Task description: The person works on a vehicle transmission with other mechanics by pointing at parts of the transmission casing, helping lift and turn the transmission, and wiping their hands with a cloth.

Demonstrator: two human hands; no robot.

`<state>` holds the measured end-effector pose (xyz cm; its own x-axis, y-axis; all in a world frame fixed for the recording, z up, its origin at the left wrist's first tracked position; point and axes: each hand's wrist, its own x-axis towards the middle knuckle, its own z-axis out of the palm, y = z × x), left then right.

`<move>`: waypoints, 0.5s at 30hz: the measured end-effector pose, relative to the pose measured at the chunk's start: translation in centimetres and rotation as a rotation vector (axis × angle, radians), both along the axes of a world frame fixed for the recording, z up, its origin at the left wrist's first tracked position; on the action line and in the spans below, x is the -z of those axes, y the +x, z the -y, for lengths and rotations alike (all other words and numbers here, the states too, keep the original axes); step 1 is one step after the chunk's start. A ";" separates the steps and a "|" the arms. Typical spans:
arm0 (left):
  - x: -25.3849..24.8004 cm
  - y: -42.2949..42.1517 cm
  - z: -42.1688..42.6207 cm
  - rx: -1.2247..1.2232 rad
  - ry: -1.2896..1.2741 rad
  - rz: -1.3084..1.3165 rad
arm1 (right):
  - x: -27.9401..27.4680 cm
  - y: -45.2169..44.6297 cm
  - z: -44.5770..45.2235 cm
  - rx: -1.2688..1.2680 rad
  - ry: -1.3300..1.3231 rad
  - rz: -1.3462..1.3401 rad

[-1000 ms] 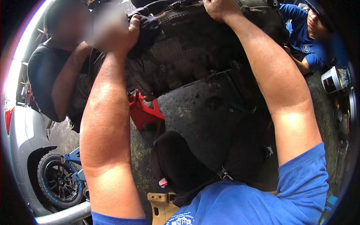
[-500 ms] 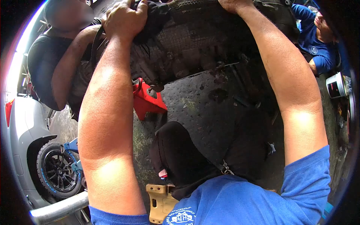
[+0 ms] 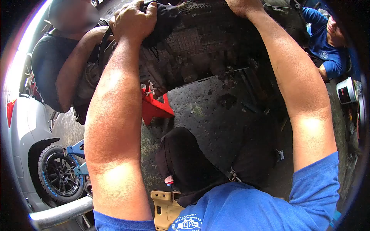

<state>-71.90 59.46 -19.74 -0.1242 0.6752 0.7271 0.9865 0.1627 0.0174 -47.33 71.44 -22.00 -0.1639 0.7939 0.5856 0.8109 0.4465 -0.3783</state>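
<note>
A large, grimy ribbed metal casing (image 3: pixel 192 50), resembling a gearbox or engine housing, spans the top of the view. My left hand (image 3: pixel 134 22) grips its upper left part, beside a dark cloth-like piece (image 3: pixel 163 19); the fingers curl over and the thumb points up. At the casing's top right edge, my right hand (image 3: pixel 244 7) is curled over it, its fingertips hidden by the frame edge. Both arms reach up and forward. Beneath the casing's left end stands a red jack stand (image 3: pixel 158 109).
A person in dark clothing (image 3: pixel 58 57) leans in at the left, one arm at the casing. Another in a blue shirt (image 3: pixel 323 50) is at the right, near a white bucket (image 3: pixel 345 92). A pale car (image 3: pixel 27 134), wheel (image 3: pixel 61 175), blue metal bracket (image 3: pixel 77 150) and grey tube (image 3: pixel 61 211) stand left.
The view has shifted slightly, so the casing, jack stand and my hands appear a little lower and farther right. Both hands keep their places on the casing.
</note>
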 end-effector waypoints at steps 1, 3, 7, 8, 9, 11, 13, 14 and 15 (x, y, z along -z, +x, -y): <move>-0.1 0.1 0.1 0.000 0.002 0.000 | 0.0 0.0 -0.1 0.000 0.001 0.002; -0.1 0.5 0.3 -0.002 0.007 0.036 | 0.2 0.0 -0.2 0.006 0.010 0.015; 0.4 -1.0 -0.5 0.026 -0.037 0.026 | -0.1 0.0 0.2 0.020 -0.015 0.027; 1.0 -2.1 -1.2 0.009 0.002 -0.030 | -0.1 0.0 0.2 0.022 -0.013 0.027; 1.7 -3.1 -1.9 -0.007 0.042 -0.085 | 0.0 0.0 0.2 0.015 -0.015 0.028; 1.8 -3.0 -1.8 0.006 0.054 -0.068 | -0.2 0.1 0.3 0.011 -0.014 0.031; 1.7 -2.9 -1.8 0.018 0.066 -0.049 | -0.4 0.0 0.5 0.042 -0.052 0.065; 1.7 -2.8 -1.7 0.007 0.060 -0.055 | -0.5 0.0 0.6 0.044 -0.051 0.068; 1.6 -2.8 -1.7 -0.003 0.054 -0.062 | -0.6 0.0 0.7 0.047 -0.063 0.061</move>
